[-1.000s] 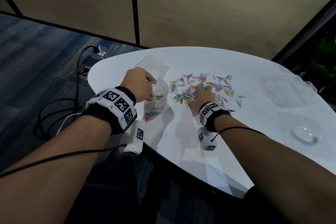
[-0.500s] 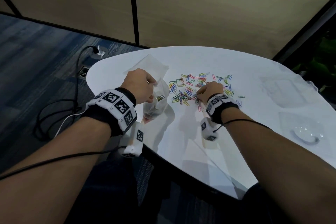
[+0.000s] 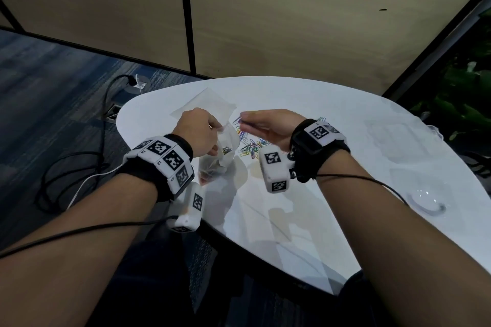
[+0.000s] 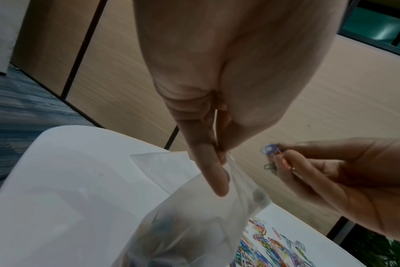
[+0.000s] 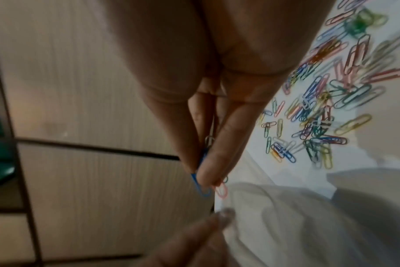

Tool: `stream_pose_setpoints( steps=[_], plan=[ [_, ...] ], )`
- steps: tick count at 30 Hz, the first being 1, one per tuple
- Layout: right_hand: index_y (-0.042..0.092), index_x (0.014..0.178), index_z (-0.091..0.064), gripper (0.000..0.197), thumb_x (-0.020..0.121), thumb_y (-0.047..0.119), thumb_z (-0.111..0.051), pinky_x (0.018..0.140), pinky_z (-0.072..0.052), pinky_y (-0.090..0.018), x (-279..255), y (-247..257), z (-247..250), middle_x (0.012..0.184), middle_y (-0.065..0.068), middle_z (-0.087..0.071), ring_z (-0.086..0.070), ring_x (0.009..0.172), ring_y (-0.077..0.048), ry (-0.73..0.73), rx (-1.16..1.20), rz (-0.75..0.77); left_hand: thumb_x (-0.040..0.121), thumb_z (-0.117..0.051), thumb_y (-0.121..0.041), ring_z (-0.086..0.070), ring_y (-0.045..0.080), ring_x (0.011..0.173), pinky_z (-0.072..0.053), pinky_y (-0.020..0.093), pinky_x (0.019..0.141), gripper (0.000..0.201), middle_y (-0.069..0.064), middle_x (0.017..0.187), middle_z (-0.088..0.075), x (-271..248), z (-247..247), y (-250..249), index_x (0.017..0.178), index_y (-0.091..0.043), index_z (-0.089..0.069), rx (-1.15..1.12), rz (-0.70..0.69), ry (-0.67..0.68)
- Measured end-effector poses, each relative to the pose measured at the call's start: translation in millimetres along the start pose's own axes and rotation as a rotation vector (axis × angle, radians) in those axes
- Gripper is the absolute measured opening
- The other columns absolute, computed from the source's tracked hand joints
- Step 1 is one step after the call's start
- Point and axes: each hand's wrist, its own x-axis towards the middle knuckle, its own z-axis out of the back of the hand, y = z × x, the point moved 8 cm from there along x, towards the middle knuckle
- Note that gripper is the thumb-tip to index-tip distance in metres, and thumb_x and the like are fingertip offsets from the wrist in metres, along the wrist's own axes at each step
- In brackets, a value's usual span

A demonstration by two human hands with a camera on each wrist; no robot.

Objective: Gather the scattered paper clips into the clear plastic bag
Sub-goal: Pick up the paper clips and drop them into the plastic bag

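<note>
My left hand (image 3: 198,131) pinches the rim of the clear plastic bag (image 3: 220,156), which hangs upright above the table's near left part with some clips at its bottom. In the left wrist view the left fingers (image 4: 211,162) hold the bag (image 4: 194,225) by its mouth. My right hand (image 3: 261,125) is raised just right of the bag's mouth and pinches a few paper clips (image 3: 237,121), a blue one (image 5: 200,187) and a pink one (image 5: 222,191) among them. Several coloured paper clips (image 3: 252,147) lie scattered on the white table (image 3: 318,194) below the right hand.
A second flat clear bag (image 3: 210,103) lies on the table behind the left hand. More clear bags (image 3: 388,138) and a clear round lid (image 3: 427,200) lie at the right. Black cables (image 3: 79,164) trail on the carpet left of the table's rounded edge.
My right hand has lifted off the pile with a few clips pinched and moved left and up to the bag's mouth. The left hand keeps holding the bag in the same place.
</note>
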Motion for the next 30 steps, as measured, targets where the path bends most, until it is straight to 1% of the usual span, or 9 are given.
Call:
stream_pose_setpoints(
  steps=[3,7,10,13,16,19,23,27,30],
  plan=[
    [-0.014,0.095,-0.068,0.016,0.080,-0.008,-0.070,0.086,-0.059,-0.032,0.0,-11.1,-10.9,0.094,-0.023,-0.072,-0.072,0.088,-0.028,-0.047,-0.308,0.018,0.099,-0.051,-0.004,-0.069,0.017,0.052,-0.059,0.020,0.050,0.020,0.016,0.072,-0.072,-0.8,-1.0,-1.9,0.103,-0.004,-0.071,-0.005,-0.007,0.007],
    [0.012,0.075,-0.076,0.021,0.071,-0.009,-0.074,0.087,-0.058,-0.041,11.4,-21.2,-20.8,0.084,-0.017,-0.075,-0.074,0.086,-0.029,-0.115,-0.742,0.116,0.098,-0.052,-0.001,-0.073,0.022,0.060,-0.063,0.029,0.060,0.021,0.018,0.077,-0.073,-0.5,-2.9,-2.9,0.103,-0.004,-0.072,-0.017,-0.008,0.022],
    [0.012,0.083,-0.078,0.019,0.070,-0.002,-0.077,0.075,-0.061,-0.032,8.5,-14.8,-36.4,0.072,-0.008,-0.074,-0.074,0.071,-0.020,-0.139,-0.952,0.298,0.098,-0.051,0.000,-0.075,0.026,0.065,-0.064,0.035,0.065,0.022,0.019,0.079,-0.073,0.1,-0.9,-2.4,0.101,-0.004,-0.072,-0.016,-0.017,0.018],
    [0.017,0.091,-0.079,0.017,0.079,0.012,-0.069,0.069,-0.050,-0.022,-1.7,-14.8,-59.2,0.082,-0.001,-0.075,-0.067,0.075,-0.012,0.042,-1.325,0.365,0.098,-0.050,0.000,-0.076,0.027,0.066,-0.064,0.039,0.069,0.024,0.019,0.080,-0.074,1.1,1.8,1.6,0.102,-0.004,-0.073,-0.007,-0.013,0.015],
    [0.014,0.093,-0.077,0.021,0.083,0.003,-0.062,0.077,-0.057,-0.025,3.1,-10.9,-54.4,0.092,-0.007,-0.076,-0.072,0.084,-0.016,0.184,-1.108,0.261,0.099,-0.047,-0.001,-0.076,0.029,0.068,-0.064,0.039,0.072,0.025,0.020,0.079,-0.074,2.5,8.5,10.2,0.102,-0.005,-0.072,-0.032,0.008,-0.004],
    [0.003,0.084,-0.073,0.027,0.088,-0.008,-0.048,0.076,-0.061,-0.034,28.4,12.2,-12.2,0.090,-0.017,-0.072,-0.071,0.082,-0.028,0.005,-0.631,0.251,0.099,-0.048,-0.002,-0.075,0.021,0.065,-0.064,0.033,0.066,0.024,0.019,0.079,-0.074,5.9,19.4,19.7,0.103,-0.004,-0.072,-0.060,0.029,-0.047],
    [0.020,0.120,-0.067,0.029,0.095,0.024,-0.054,0.099,-0.049,-0.035,84.7,13.6,46.4,0.125,-0.007,-0.065,-0.062,0.113,-0.026,-0.320,-1.166,0.217,0.098,-0.051,-0.002,-0.075,0.018,0.062,-0.063,0.029,0.062,0.022,0.017,0.077,-0.074,9.5,27.0,25.2,0.102,-0.005,-0.072,-0.065,0.025,-0.067],
    [0.017,0.152,-0.028,0.051,0.103,0.033,-0.035,0.118,-0.021,-0.036,111.9,-13.5,38.7,0.158,-0.007,-0.027,-0.027,0.145,-0.027,-0.159,-1.542,0.081,0.099,-0.051,-0.003,-0.075,0.017,0.062,-0.063,0.026,0.060,0.021,0.017,0.079,-0.074,9.6,26.5,23.9,0.102,-0.007,-0.071,-0.058,0.015,-0.054],
    [0.016,0.149,-0.027,0.053,0.101,0.038,-0.028,0.114,-0.027,-0.049,123.7,-26.9,27.5,0.154,-0.011,-0.029,-0.029,0.140,-0.036,-0.039,-1.787,0.083,0.099,-0.050,-0.003,-0.074,0.018,0.062,-0.063,0.027,0.060,0.021,0.018,0.082,-0.074,10.6,26.8,23.3,0.102,-0.006,-0.071,-0.055,0.014,-0.054]
  ],
)
